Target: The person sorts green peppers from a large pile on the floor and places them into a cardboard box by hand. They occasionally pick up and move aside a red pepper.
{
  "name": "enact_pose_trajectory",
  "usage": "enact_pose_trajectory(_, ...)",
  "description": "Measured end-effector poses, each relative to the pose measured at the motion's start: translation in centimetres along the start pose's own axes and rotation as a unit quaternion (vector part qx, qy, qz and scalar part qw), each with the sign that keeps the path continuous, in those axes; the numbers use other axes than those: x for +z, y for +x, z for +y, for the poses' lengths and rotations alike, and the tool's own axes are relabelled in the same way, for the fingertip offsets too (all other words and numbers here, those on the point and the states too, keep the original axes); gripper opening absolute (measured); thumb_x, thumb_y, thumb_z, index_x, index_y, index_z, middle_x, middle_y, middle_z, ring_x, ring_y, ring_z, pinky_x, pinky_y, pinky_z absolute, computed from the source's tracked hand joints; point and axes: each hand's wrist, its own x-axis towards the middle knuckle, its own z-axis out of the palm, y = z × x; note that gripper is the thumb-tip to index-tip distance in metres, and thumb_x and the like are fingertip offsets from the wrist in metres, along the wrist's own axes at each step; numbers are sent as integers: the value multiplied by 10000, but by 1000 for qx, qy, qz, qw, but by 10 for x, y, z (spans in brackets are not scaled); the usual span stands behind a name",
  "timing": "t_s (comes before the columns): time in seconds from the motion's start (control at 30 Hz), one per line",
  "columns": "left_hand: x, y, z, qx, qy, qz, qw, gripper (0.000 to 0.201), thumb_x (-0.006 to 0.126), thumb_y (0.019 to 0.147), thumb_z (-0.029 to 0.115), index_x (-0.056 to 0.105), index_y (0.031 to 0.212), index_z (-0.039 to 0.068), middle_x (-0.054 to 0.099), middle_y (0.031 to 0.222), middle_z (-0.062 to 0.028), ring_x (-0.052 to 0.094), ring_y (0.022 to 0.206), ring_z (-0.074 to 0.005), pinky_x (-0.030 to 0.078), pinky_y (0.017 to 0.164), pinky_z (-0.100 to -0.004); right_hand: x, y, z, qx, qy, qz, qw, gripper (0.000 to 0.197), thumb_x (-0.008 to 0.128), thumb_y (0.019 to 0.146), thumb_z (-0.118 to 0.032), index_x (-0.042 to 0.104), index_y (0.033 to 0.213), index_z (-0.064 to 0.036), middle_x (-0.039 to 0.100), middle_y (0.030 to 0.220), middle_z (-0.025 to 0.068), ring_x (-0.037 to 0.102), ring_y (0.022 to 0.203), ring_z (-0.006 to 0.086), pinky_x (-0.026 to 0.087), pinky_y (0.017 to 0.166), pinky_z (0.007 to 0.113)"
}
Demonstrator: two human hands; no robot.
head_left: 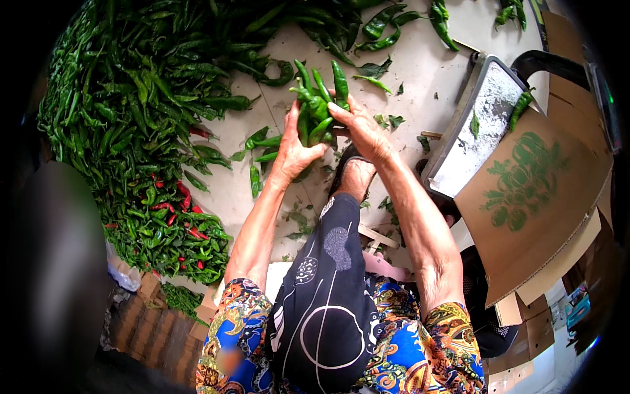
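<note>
Between my two hands is a bunch of long green peppers [318, 108], held up over the tiled floor with several tips pointing away from me. My left hand [293, 146] wraps the bunch from the left side, thumb toward me. On the other side my right hand [363, 128] grips it, with the thumb laid across the peppers. Some fingers of both hands are hidden behind the bunch. Just left of my left hand, a few loose green peppers [266, 142] lie on the floor.
A big heap of green peppers [144, 85] covers the left and far floor, with red peppers [185, 196] at its nearer end. A dustpan-like tray [485, 105] stands at right beside an open cardboard box [525, 203]. Leaf scraps [302, 220] litter the floor around my foot.
</note>
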Motion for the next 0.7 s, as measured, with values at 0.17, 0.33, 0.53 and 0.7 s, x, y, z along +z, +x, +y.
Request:
enact_pose_trajectory(0.17, 11, -11, 77, -10, -127, -8, 992, 1079, 778, 706, -4, 213, 1611, 161, 575, 1362, -105, 599, 1202, -207, 513, 1013, -348, 8, -32, -30, -126, -32, 59, 990, 463, 674, 975, -255, 540, 1363, -39, 667, 1194, 77, 609, 1081, 139, 509, 951, 343)
enact_pose_trajectory(0.33, 7, -18, 152, 125, -104, 0, 987, 979, 831, 711, 20, 286, 1521, 100, 526, 1417, -123, 583, 1246, -260, 498, 1047, -387, 45, -116, -103, -343, -126, 130, 922, 412, 649, 981, -228, 551, 1328, -28, 698, 1085, 105, 630, 1002, 140, 520, 887, 325)
enact_pose_trajectory(0.53, 70, -20, 277, 384, -12, -146, 912, 1049, 902, 673, 125, 308, 1534, 44, 503, 1410, -197, 554, 1271, -302, 485, 1057, -445, 28, -268, -174, -464, -76, 234, 851, 401, 603, 1015, -129, 520, 1391, -15, 649, 1230, 103, 612, 1137, 173, 520, 960, 341)
enact_pose_trajectory(0.7, 165, -3, 332, 404, -56, -244, 880, 1012, 840, 757, 278, 277, 1530, -51, 447, 1428, -350, 470, 1344, -475, 416, 1117, -457, -18, -317, -197, -505, -97, 468, 719, 399, 603, 1039, -189, 537, 1395, -20, 654, 1231, 71, 628, 1072, 130, 497, 952, 268)
